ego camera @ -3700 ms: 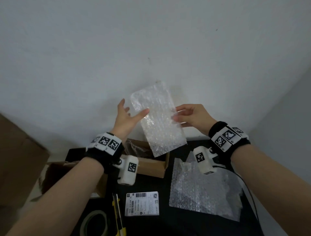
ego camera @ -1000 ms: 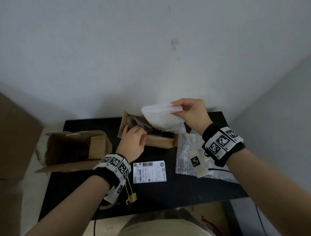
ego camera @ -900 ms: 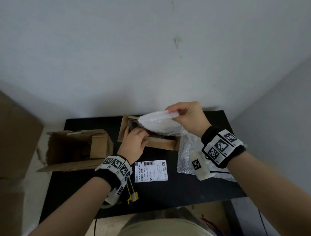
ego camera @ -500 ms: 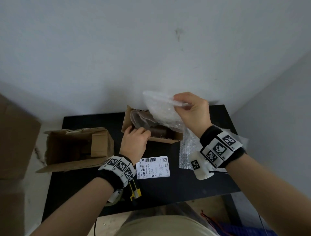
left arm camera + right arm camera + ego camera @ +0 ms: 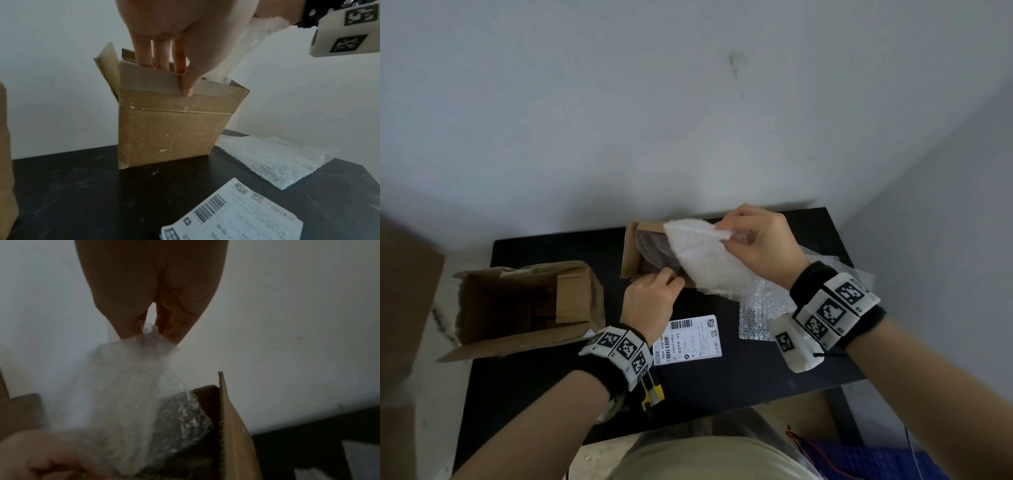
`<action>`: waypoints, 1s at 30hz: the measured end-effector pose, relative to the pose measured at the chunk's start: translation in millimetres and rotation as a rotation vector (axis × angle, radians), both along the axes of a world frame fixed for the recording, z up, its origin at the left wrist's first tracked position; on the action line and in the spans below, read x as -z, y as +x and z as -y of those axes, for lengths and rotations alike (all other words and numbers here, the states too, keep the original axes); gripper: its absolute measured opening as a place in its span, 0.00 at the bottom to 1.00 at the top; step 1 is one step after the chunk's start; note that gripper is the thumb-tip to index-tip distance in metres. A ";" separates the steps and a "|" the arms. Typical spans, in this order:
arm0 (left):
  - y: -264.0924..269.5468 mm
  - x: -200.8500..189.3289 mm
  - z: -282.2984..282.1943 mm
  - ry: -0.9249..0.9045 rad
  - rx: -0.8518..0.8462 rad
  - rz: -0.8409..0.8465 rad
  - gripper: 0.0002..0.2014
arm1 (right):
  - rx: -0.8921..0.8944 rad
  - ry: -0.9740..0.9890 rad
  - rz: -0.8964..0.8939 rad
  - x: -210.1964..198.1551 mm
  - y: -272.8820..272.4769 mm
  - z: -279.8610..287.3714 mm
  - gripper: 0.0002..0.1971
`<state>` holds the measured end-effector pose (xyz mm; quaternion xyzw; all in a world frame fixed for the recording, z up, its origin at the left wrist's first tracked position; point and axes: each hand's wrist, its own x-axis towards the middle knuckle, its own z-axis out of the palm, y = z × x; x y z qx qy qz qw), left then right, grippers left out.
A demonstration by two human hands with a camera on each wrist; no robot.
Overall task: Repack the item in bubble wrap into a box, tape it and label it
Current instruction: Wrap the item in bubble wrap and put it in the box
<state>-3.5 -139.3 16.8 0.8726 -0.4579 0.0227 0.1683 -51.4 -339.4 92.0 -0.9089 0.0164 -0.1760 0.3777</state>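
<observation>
Against a bare pale wall, on a black table (image 5: 722,383), my left hand (image 5: 650,301) steadies the small cardboard box (image 5: 172,129) by its near flap, thumb outside and fingers (image 5: 160,53) dipped inside the rim. My right hand (image 5: 760,246) pinches the top edge of a bubble wrap sheet (image 5: 705,260), whose lower end trails into the box opening. The item, a dark thing already swathed in wrap (image 5: 185,418), sits inside the box against the far wall; what it is I cannot tell through the plastic.

Risks from here are mostly of my own making. The box is light and stands on a narrow base; if I push the sheet down hard while holding only one flap, I judge it could tip or skid on the table. The sheet is soft and springy, so it may bunch above the rim instead of settling beside the item, and then the flaps would not close flat for taping. Pressing it in too firmly could also shove the item askew or crush it against the cardboard. My left fingers inside the rim take up room the padding needs.

A second bubble wrap sheet (image 5: 760,315) lies on the table to the right, the shipping label (image 5: 695,339) lies printed side up just beside my left wrist, and a yellow-handled cutter (image 5: 652,394) pokes out under my forearm, where a careless elbow could knock it. A larger opened carton (image 5: 524,308) lies on its side at the left.
</observation>
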 end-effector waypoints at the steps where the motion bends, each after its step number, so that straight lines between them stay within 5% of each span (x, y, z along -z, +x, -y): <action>1: 2.8 -1.3 0.1 -0.011 0.005 0.007 0.10 | -0.026 -0.035 -0.006 -1.5 1.3 1.8 0.10; 9: 7.1 -4.2 4.3 -0.007 0.076 0.058 0.10 | -0.260 -0.603 -0.094 -5.4 16.8 10.8 0.12; 15: 10.4 -6.8 8.8 -0.008 0.090 0.105 0.11 | -0.295 -0.709 -0.353 2.0 23.8 8.5 0.10; 21: 11.8 -8.8 8.2 -0.001 0.061 0.087 0.14 | -0.378 -0.846 -0.700 1.3 24.7 3.2 0.20; 25: 12.5 -13.0 11.5 0.047 0.009 0.016 0.19 | -0.302 -0.668 -0.618 3.8 18.2 4.4 0.18; 30: 20.7 -19.4 18.9 0.059 -0.051 -0.100 0.08 | -0.175 -0.453 -0.646 8.5 5.6 5.3 0.26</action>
